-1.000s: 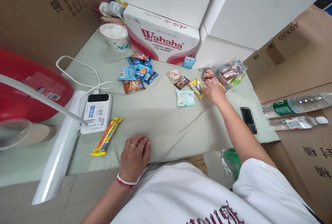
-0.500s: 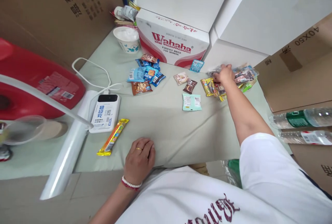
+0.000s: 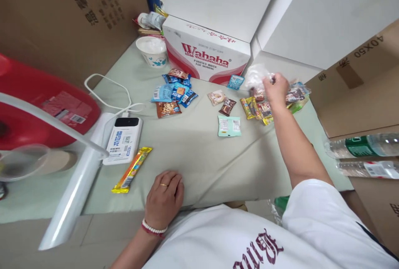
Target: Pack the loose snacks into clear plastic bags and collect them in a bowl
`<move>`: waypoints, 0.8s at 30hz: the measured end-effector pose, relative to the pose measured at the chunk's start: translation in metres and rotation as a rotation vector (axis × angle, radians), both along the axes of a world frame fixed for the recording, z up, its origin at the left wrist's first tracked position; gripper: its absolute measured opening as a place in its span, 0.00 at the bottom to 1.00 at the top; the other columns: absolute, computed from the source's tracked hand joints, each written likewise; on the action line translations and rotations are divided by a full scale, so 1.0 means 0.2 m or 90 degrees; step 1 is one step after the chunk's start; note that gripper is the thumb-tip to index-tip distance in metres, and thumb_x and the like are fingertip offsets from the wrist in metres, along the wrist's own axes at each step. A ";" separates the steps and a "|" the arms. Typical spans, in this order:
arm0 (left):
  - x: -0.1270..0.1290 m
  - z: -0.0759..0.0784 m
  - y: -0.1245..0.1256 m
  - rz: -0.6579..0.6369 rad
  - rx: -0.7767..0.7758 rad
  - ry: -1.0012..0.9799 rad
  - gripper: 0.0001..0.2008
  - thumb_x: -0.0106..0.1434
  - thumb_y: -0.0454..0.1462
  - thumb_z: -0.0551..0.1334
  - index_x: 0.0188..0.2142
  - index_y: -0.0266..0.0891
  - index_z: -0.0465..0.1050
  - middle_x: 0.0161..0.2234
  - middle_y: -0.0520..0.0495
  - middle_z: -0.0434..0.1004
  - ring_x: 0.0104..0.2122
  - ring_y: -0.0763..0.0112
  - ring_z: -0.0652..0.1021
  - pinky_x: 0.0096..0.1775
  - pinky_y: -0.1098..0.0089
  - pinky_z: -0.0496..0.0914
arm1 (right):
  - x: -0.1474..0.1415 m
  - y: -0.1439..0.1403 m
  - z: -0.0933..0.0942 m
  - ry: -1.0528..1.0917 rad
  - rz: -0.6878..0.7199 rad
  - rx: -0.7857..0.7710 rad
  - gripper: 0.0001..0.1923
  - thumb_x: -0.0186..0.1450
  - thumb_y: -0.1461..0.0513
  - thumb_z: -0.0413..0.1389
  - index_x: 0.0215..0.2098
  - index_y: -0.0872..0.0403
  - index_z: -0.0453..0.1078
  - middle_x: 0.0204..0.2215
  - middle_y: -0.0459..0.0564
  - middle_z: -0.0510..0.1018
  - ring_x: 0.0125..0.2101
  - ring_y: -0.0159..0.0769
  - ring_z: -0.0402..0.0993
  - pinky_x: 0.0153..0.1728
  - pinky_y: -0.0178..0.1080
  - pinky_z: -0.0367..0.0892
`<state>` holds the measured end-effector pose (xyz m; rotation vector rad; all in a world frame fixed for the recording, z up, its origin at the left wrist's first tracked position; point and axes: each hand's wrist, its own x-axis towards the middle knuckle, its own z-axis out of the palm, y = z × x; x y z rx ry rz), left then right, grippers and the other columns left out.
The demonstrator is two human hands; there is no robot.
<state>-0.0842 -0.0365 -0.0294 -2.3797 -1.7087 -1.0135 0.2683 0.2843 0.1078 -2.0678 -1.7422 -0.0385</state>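
Right fingers: the right hand [image 3: 276,90] is raised at the far right of the table, fingertips pinched on the edge of a clear plastic bag [image 3: 256,75] (thin, crumpled, nearly see-through).
Bag lie: it stands up and away from the fingers toward the white box [image 3: 280,63], long axis roughly left-to-right, loose end pointing left; it hangs above the snack heap [image 3: 294,94].
Left fingers: the left hand [image 3: 163,196] lies palm down on the near edge of the green cloth [image 3: 193,148], fingers curled loosely, holding nothing.
Around the right hand: yellow packet [image 3: 249,107] and brown packet [image 3: 227,106] just left of the wrist; mint packet [image 3: 229,126] nearer the body.
Further out: blue packets [image 3: 174,90] in a cluster mid-table; Wahaha box [image 3: 205,50] behind them; power bank [image 3: 122,139] and long yellow bar [image 3: 132,169] at left, near the left hand.
Change: half a second ago the right hand was low, down on the heap; it has now risen with the bag lifted clear. The left hand has stayed put.
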 end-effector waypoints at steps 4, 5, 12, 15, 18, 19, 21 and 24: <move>0.00 0.00 0.00 -0.006 0.009 0.006 0.08 0.66 0.27 0.63 0.43 0.38 0.73 0.40 0.41 0.78 0.43 0.57 0.76 0.47 0.58 0.75 | -0.01 -0.17 -0.16 0.032 0.119 -0.110 0.17 0.68 0.53 0.60 0.49 0.54 0.76 0.44 0.55 0.81 0.45 0.45 0.76 0.49 0.43 0.71; 0.00 0.00 0.01 -0.007 0.011 0.010 0.08 0.66 0.27 0.63 0.43 0.38 0.73 0.40 0.41 0.78 0.43 0.57 0.76 0.47 0.58 0.75 | 0.02 -0.20 -0.19 0.025 0.127 -0.103 0.17 0.69 0.54 0.60 0.52 0.53 0.76 0.48 0.56 0.80 0.48 0.47 0.76 0.52 0.44 0.70; 0.00 0.00 0.01 -0.008 0.028 0.026 0.08 0.65 0.27 0.63 0.43 0.38 0.73 0.39 0.41 0.78 0.43 0.56 0.77 0.46 0.58 0.75 | 0.41 -0.24 -0.22 -0.160 -0.062 -0.061 0.30 0.68 0.62 0.57 0.68 0.48 0.63 0.70 0.62 0.55 0.50 0.50 0.75 0.52 0.50 0.70; 0.00 -0.01 0.01 -0.007 0.023 0.025 0.09 0.65 0.28 0.63 0.43 0.40 0.73 0.39 0.42 0.79 0.42 0.56 0.78 0.46 0.58 0.74 | 0.52 -0.22 -0.23 -0.214 -0.052 -0.097 0.28 0.69 0.63 0.58 0.67 0.46 0.64 0.72 0.61 0.53 0.49 0.50 0.74 0.51 0.51 0.69; -0.01 -0.02 0.01 -0.006 0.020 0.026 0.09 0.65 0.29 0.63 0.43 0.40 0.73 0.39 0.42 0.79 0.42 0.57 0.78 0.46 0.58 0.74 | 0.61 -0.22 -0.26 -0.199 -0.088 -0.082 0.23 0.71 0.62 0.55 0.64 0.49 0.69 0.70 0.64 0.57 0.49 0.50 0.74 0.52 0.54 0.68; -0.01 -0.02 0.01 -0.005 0.020 0.029 0.09 0.65 0.29 0.63 0.43 0.40 0.73 0.39 0.42 0.79 0.42 0.57 0.78 0.46 0.58 0.74 | 0.64 -0.23 -0.27 -0.190 -0.104 -0.077 0.22 0.72 0.61 0.54 0.63 0.50 0.70 0.69 0.65 0.59 0.48 0.50 0.74 0.52 0.54 0.67; -0.01 -0.02 0.01 -0.001 0.019 0.035 0.09 0.65 0.29 0.64 0.44 0.41 0.72 0.39 0.42 0.79 0.42 0.56 0.78 0.46 0.58 0.74 | 0.72 -0.24 -0.28 -0.180 -0.129 -0.073 0.21 0.73 0.61 0.52 0.62 0.50 0.71 0.68 0.65 0.60 0.48 0.49 0.74 0.52 0.54 0.67; -0.01 -0.02 0.01 0.000 0.014 0.043 0.09 0.64 0.29 0.64 0.44 0.41 0.72 0.39 0.42 0.79 0.42 0.56 0.78 0.46 0.58 0.74 | 0.85 -0.24 -0.29 -0.190 -0.140 -0.068 0.21 0.74 0.61 0.50 0.63 0.47 0.70 0.69 0.63 0.58 0.49 0.48 0.73 0.52 0.52 0.66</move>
